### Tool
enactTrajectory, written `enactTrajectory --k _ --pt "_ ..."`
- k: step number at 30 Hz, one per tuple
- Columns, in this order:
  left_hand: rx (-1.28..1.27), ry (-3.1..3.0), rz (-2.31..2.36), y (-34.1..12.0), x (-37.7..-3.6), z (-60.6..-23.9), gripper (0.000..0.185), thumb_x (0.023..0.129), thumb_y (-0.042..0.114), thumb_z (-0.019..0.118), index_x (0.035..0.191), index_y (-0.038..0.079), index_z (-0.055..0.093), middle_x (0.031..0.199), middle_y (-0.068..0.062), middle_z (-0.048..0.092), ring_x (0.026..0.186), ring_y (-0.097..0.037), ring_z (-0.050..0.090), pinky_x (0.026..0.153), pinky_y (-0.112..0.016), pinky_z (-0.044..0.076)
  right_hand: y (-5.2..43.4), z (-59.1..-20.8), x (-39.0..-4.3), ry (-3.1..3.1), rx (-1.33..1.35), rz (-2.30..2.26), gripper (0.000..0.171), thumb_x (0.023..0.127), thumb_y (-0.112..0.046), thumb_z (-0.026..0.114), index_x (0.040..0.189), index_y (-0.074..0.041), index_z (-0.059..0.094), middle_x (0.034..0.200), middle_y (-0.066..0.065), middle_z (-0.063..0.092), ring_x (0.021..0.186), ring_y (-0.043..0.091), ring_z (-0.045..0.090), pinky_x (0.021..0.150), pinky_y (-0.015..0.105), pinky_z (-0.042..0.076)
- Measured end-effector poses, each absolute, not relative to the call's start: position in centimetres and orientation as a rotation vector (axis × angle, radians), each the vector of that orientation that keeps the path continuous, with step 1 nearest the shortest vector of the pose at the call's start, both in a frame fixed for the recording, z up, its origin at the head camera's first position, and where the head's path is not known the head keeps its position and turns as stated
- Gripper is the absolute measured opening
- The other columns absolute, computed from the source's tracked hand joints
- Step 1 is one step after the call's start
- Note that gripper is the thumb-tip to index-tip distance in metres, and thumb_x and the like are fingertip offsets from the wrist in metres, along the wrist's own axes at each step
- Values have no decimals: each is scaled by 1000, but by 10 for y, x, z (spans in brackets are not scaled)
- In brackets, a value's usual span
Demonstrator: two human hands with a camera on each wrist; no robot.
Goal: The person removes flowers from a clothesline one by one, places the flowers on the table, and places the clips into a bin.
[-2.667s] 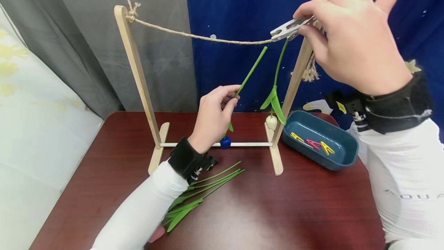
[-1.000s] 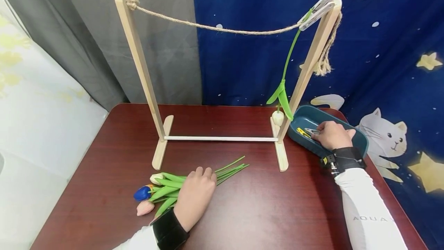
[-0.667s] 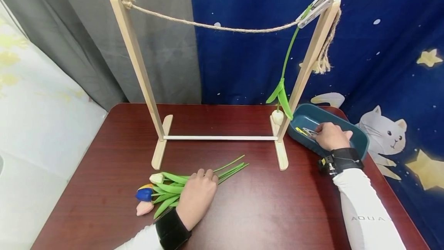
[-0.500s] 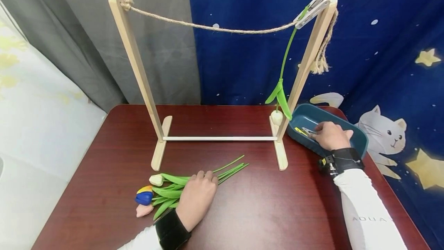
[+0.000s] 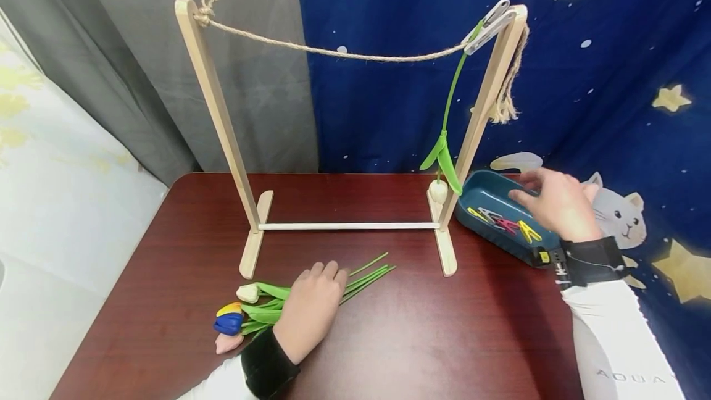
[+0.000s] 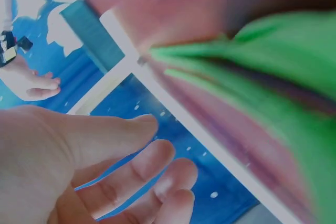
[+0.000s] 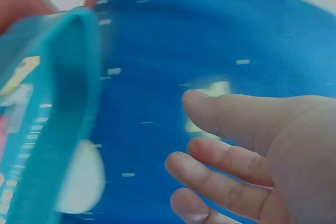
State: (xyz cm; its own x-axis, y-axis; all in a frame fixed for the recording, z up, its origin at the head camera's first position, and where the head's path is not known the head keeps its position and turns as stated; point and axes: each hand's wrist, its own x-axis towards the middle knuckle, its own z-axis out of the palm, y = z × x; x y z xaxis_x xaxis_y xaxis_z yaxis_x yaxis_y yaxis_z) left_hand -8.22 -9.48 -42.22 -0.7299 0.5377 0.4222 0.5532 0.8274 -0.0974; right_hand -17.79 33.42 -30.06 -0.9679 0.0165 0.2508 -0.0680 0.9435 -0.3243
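My left hand (image 5: 312,307) lies over a bunch of artificial tulips (image 5: 266,310) on the table, fingers relaxed. In the left wrist view its thumb and fingers (image 6: 178,174) pinch nothing, and the green leaves (image 6: 294,51) are beside them. White, blue, yellow-orange and pink blooms show at the bunch's left end. My right hand (image 5: 558,202) hovers empty above the far right part of a teal bin (image 5: 489,187), fingers parted. Inside the bin lie yellow, grey and pink clothespins (image 5: 505,225). A white tulip (image 5: 438,192) hangs head down from the rope (image 5: 333,53), clipped by a white clothespin (image 5: 489,26).
A wooden frame (image 5: 219,116) with two uprights carries the rope across its top and a white rod (image 5: 350,226) low down. It stands on the dark red table (image 5: 416,338). Behind are grey and blue curtains (image 5: 378,122).
My left hand has laid the blue tulip down with the bunch. My right hand has left the clipped white tulip, let a grey clothespin go in the bin, and risen to the right.
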Motion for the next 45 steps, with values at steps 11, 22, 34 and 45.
enactTrajectory --k 11,22,34,45 --pt "-777 -2518 -500 -92 -118 -351 45 95 13 81 138 7 68 111 -8 70 96 -25 67 79 -37 60 295 -203 -147 -2628 151 332 41 98 -23 78 127 5 69 114 34 69 105 50 57 84 71 19" --pt "-761 -2402 -828 -72 -148 -297 49 100 15 76 146 8 62 115 -5 67 102 -20 65 84 -36 57 262 -139 -128 -2489 302 246 43 98 -16 76 133 7 66 125 34 66 111 50 56 99 70 35" --pt "-836 -2226 -1274 -39 -181 -259 53 102 14 74 150 2 55 124 -11 65 109 -22 66 93 -37 57 225 -86 -132 -2378 455 148 53 99 -14 74 146 4 59 129 34 59 121 50 47 106 68 32" --pt "-848 -2078 -1599 -4 -206 -237 58 105 11 69 157 4 47 140 -13 63 119 -18 67 100 -31 55 207 -59 -153 -2502 588 19 53 104 -13 67 153 3 52 146 33 53 136 52 41 111 73 27"
